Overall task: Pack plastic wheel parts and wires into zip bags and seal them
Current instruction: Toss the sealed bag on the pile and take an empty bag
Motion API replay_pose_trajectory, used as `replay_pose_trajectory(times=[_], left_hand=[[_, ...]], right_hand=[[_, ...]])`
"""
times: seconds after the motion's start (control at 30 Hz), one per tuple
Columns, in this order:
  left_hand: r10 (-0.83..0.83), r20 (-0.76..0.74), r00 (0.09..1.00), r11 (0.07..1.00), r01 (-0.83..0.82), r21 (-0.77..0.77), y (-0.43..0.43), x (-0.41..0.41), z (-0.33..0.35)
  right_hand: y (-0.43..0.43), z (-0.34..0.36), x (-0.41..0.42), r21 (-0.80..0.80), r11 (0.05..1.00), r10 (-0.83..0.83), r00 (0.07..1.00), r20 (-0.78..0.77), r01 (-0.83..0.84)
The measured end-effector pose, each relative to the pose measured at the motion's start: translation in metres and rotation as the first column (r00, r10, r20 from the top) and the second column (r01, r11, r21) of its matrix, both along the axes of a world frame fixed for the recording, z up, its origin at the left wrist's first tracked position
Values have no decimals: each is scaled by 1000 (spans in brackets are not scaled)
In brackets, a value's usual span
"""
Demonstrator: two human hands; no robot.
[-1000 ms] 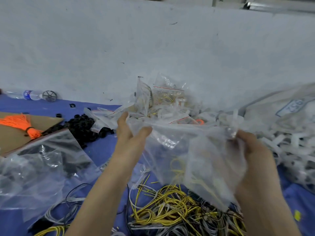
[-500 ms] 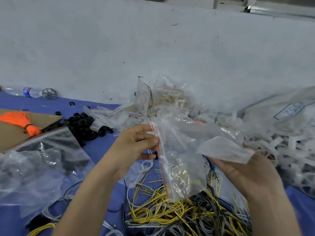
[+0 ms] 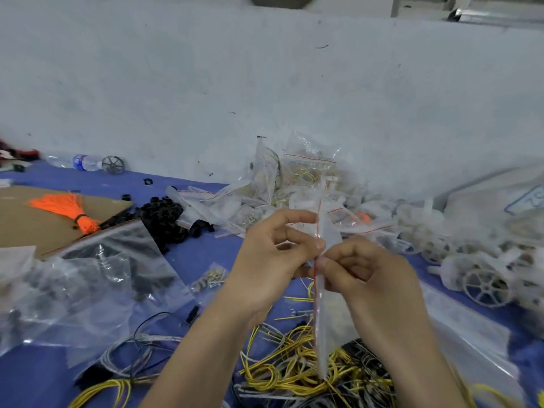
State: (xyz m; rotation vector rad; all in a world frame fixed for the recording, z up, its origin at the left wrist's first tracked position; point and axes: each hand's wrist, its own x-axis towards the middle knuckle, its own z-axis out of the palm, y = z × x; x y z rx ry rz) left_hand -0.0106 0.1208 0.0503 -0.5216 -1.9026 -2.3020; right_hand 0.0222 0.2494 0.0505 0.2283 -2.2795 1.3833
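Left hand [image 3: 272,260] and right hand [image 3: 369,278] meet mid-frame on one small zip bag [image 3: 326,331], held off the table. Left: thumb and curled fingers pinch the bag's red-lined zip strip from the left side. Right: fingers curled, pinching the same strip from the right side, just below the left pinch. Fingertips of the two hands are touching or very nearly so. Bag hangs roughly upright, edge-on to the camera, red strip running top to bottom. Contents are blurred, so cannot tell what is inside, nor whether the strip is pressed closed along its length. Directly beneath the bag, a tangled heap of yellow wires [image 3: 290,371], mixed with black and grey ones, lies on the blue table cover [image 3: 203,251]. White plastic wheel parts [image 3: 485,287] are piled to the right of the right hand. Filled zip bags [image 3: 297,175] are heaped behind the hands against the white wall [image 3: 265,83]. Left side: large clear bag [image 3: 88,284], heap of black parts [image 3: 164,213], orange cord bundle [image 3: 66,206] on cardboard [image 3: 26,228], water bottle [image 3: 82,162] at the far edge.
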Motion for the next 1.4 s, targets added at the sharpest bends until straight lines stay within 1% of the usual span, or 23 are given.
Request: replay_pose_trajectory(times=[0.2, 0.27, 0.33, 0.4, 0.47, 0.5, 0.53, 0.57, 0.6, 0.67, 0.73, 0.8, 0.83, 0.93, 1.0, 1.07, 1.1, 1.13, 1.2, 1.27, 1.3, 1.33, 1.4], left_hand=[[-3, -122, 993, 990, -14, -138, -5, 2, 5], [6, -116, 993, 993, -19, -115, -7, -1, 4], [49, -115, 992, 995, -58, -77, -18, -4, 1], [83, -150, 985, 981, -107, -161, -37, -16, -3], [69, -88, 994, 952, -92, -290, -63, -44, -12], [115, -43, 992, 901, -122, -416, -78, -66, -20], [196, -40, 980, 773, -180, -608, -95, -91, -29], [275, -77, 958, 551, -223, -804, -113, -114, -40], [324, -124, 938, 305, -227, -925, -132, -134, -52], [342, -147, 928, -47, -139, -989, -168, -159, -76], [362, -123, 924, -305, -7, -952, -195, -168, -94], [390, -177, 904, -487, 39, -872, -202, -169, -103], [370, -243, 897, -559, 6, -829, -202, -169, -104], [265, -346, 900, -633, -108, -767, -195, -171, -101], [206, -428, 880, -623, -220, -751, -191, -172, -92], [207, -449, 869, -501, -300, -812, -187, -171, -81], [232, -412, 881, -386, -305, -870, -180, -169, -74], [264, -364, 893, -227, -309, -923, -172, -163, -65], [305, -356, 883, 144, -412, -900, -145, -142, -40], [295, -308, 904, 618, -427, -660, -104, -101, -10], [214, -305, 928, 801, -345, -489, -84, -75, 5], [97, -359, 928, 888, -244, -390, -67, -48, 16], [-132, -472, 872, 868, -128, -480, -40, -1, 25]], right_hand=[[0, 3, 3, -11, 996, 87, 996, -1, -87], [6, 2, 1, -93, 989, 118, 992, 36, -114], [19, 2, -3, -193, 981, 42, 998, 50, -31], [35, 4, -2, -236, 969, -73, 997, 31, 78], [49, 6, -2, -193, 972, -131, 991, 19, 132], [52, 7, -3, -154, 979, -132, 991, 23, 134], [53, 7, -4, -121, 985, -119, 992, 32, 122], [52, 7, -4, -107, 989, -96, 994, 44, 101], [49, 6, -5, -108, 992, -66, 996, 54, 72], [42, 5, -5, -104, 995, 7, 998, 55, -1], [36, 4, -4, -66, 996, 56, 998, 38, -53], [31, 3, -5, -38, 997, 67, 997, 29, -66], [29, 1, -6, -38, 997, 73, 997, 29, -72], [23, -5, -10, -44, 995, 94, 995, 39, -92], [22, -10, -14, -37, 995, 94, 994, 49, -92], [22, -15, -19, -12, 996, 84, 993, 79, -84], [22, -18, -22, 10, 997, 72, 992, 101, -73], [22, -20, -24, 31, 998, 58, 991, 122, -63], [19, -24, -27, 62, 997, 44, 987, 157, -54], [13, -25, -26, 96, 993, 44, 981, 187, -63], [9, -26, -24, 103, 991, 59, 977, 204, -82], [5, -25, -23, 102, 989, 80, 973, 217, -104], [-4, -21, -18, 67, 987, 126, 964, 236, -145]])
